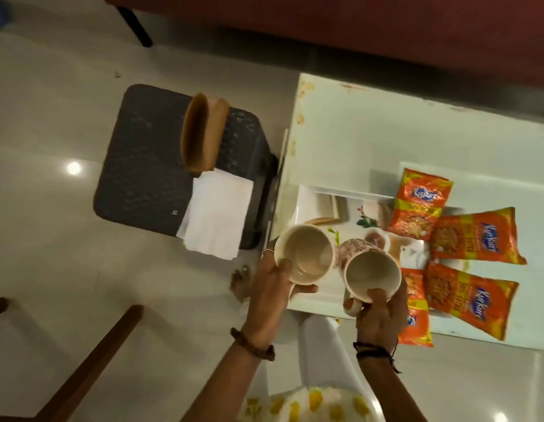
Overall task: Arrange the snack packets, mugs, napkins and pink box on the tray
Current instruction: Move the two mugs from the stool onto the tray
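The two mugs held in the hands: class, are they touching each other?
Cannot tell. In the head view the left mug and right mug sit rim to rim with only a thin dark line between them, too fine to call gap or contact.

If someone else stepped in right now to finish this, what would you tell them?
Left hand holds one cream mug; right hand holds the other mug; both are above the tray.
Four orange snack packets lie along the tray's right side.
Left to do: set both mugs down, then fetch the napkins and pink box from the dark stool beside the table.
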The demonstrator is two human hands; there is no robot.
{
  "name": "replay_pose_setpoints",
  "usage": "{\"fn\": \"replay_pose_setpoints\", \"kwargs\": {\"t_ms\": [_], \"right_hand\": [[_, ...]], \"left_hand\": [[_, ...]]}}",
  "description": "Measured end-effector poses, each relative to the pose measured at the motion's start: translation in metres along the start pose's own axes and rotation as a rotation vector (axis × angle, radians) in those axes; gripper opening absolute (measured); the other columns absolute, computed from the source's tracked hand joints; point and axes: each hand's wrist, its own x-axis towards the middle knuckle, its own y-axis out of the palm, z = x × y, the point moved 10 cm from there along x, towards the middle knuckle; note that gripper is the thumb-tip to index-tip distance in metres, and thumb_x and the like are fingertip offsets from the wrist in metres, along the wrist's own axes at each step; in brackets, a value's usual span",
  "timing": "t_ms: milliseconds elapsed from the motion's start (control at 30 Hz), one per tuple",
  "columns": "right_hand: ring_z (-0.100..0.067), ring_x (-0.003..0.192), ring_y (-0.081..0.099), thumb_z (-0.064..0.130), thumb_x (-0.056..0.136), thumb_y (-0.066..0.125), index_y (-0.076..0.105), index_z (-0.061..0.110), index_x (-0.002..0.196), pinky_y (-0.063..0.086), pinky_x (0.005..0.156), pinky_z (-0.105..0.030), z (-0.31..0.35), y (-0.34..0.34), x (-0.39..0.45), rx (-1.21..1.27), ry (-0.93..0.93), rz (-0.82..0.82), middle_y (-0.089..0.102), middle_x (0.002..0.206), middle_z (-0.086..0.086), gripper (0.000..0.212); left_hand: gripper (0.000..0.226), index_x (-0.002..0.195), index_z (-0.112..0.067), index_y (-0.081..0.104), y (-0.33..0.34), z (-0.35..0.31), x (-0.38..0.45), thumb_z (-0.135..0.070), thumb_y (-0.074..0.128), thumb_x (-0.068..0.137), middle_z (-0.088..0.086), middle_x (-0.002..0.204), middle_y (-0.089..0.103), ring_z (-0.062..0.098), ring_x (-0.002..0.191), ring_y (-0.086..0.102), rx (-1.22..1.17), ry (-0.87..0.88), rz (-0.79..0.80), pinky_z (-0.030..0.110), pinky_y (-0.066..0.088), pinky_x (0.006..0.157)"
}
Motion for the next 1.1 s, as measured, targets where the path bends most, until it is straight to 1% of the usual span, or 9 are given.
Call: {"fn": "replay_pose_setpoints", "kwargs": {"t_ms": [67,167,267,367,433,600,767,967,1100], "right_hand": [[0.0,0.038,0.054,-0.012,0.083,0.035,0.05,0.011,0.119,0.044,0.037,-0.012,-0.013,-0.024,0.012,-0.089,0.01,0.003,0.063,0.069,0.007,0.046],[-0.006,0.035,0.054,-0.009,0.084,0.038,0.047,0.012,0.125,0.047,0.036,-0.018,-0.036,-0.038,0.023,-0.169,0.046,0.069,0.059,0.067,-0.007,0.047],[-0.004,0.053,0.063,0.006,0.08,0.043,0.049,0.016,0.126,0.051,0.04,-0.018,-0.047,-0.043,0.027,-0.248,0.029,0.097,0.062,0.082,-0.003,0.047],[-0.04,0.08,0.065,0.008,0.084,0.045,0.048,0.021,0.127,0.057,0.062,-0.05,-0.063,-0.041,0.032,-0.291,0.101,0.136,0.063,0.104,-0.018,0.045],[-0.045,0.082,0.063,0.0,0.087,0.044,0.046,0.021,0.128,0.054,0.066,-0.059,-0.072,-0.042,0.035,-0.309,0.135,0.151,0.062,0.105,-0.02,0.047],[-0.035,0.057,0.063,-0.002,0.089,0.041,0.043,0.022,0.131,0.058,0.055,-0.046,-0.08,-0.05,0.044,-0.294,0.173,0.15,0.061,0.092,-0.011,0.048],[-0.03,0.072,0.063,-0.002,0.09,0.041,0.042,0.018,0.132,0.059,0.056,-0.046,-0.079,-0.042,0.046,-0.315,0.152,0.212,0.057,0.101,-0.007,0.047],[-0.027,0.061,0.066,0.001,0.092,0.04,0.037,0.018,0.134,0.05,0.043,-0.024,-0.084,-0.038,0.041,-0.379,0.143,0.238,0.061,0.102,-0.012,0.045],[-0.031,0.077,0.063,0.023,0.094,0.045,0.03,0.019,0.138,0.047,0.06,-0.031,-0.063,-0.045,0.038,-0.648,-0.006,0.186,0.066,0.097,-0.018,0.047]], "left_hand": [[0.044,0.13,-0.01,0.043,0.02,0.022,0.002,0.005,0.035,0.089,0.014,0.125,0.049,0.034,0.105,0.057,-0.067,-0.052,-0.013,0.036,0.06,0.056],[0.047,0.131,-0.012,0.04,0.031,0.043,0.006,0.006,0.034,0.088,0.014,0.126,0.047,0.029,0.097,0.058,-0.036,-0.059,-0.07,0.04,0.061,0.061],[0.049,0.131,-0.014,0.037,0.036,0.059,0.008,0.01,0.034,0.088,0.013,0.127,0.044,0.035,0.112,0.051,-0.019,-0.052,-0.11,0.039,0.06,0.061],[0.046,0.128,-0.008,0.034,0.037,0.069,0.009,0.013,0.034,0.087,0.018,0.129,0.044,0.04,0.116,0.049,-0.029,-0.029,-0.147,0.033,0.059,0.057],[0.045,0.126,-0.008,0.033,0.039,0.074,0.009,0.013,0.034,0.087,0.018,0.128,0.044,0.039,0.115,0.05,-0.021,-0.012,-0.156,0.031,0.059,0.058],[0.045,0.121,-0.016,0.036,0.045,0.083,0.013,0.014,0.034,0.086,0.009,0.12,0.045,0.038,0.112,0.051,-0.036,0.025,-0.152,0.03,0.06,0.058],[0.05,0.129,-0.012,0.033,0.053,0.09,0.017,0.012,0.04,0.086,0.012,0.125,0.045,0.035,0.119,0.047,0.065,0.049,-0.164,0.06,0.047,0.091],[0.05,0.131,-0.008,0.033,0.047,0.101,0.019,0.012,0.04,0.085,0.019,0.131,0.045,0.037,0.122,0.045,0.102,0.038,-0.201,0.062,0.042,0.097],[0.047,0.128,-0.008,0.035,0.042,0.096,0.016,0.012,0.04,0.086,0.013,0.13,0.047,0.035,0.124,0.044,0.188,0.083,-0.173,0.05,0.039,0.104]]}}
